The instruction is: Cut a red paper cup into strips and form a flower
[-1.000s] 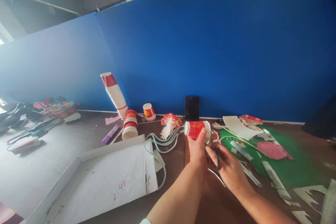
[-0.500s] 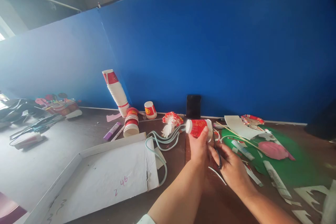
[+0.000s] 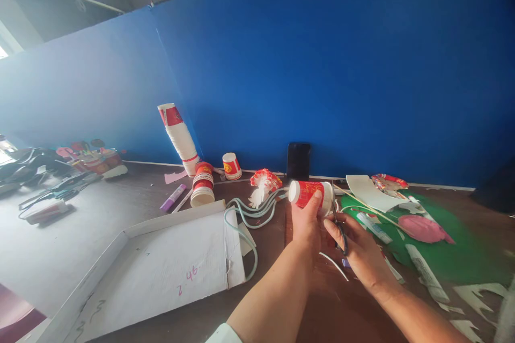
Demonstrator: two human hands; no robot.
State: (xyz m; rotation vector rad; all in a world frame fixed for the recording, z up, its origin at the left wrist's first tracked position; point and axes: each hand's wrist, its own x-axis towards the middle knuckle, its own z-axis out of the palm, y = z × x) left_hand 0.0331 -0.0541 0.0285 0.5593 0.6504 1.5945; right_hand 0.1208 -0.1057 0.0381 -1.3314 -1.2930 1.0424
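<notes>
- Far left of the hands, a leaning stack of paper cups (image 3: 182, 142) stands on the counter (image 3: 140, 187)
- Left hand (image 3: 304, 228) grasps a red-and-white paper cup (image 3: 306, 194), tipped sideways above the counter
- Scissors (image 3: 345, 244), gripped by the right hand (image 3: 366, 260), reach the cup's wider end; contact is unclear
- Trimming there seems under way; a neat cut calls for a steady cup and fingertips clear of the blades

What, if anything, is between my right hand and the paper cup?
Only the dark scissors in your right hand, beside the end of the paper cup nearest that hand. Nothing else visible stands in between.
</notes>
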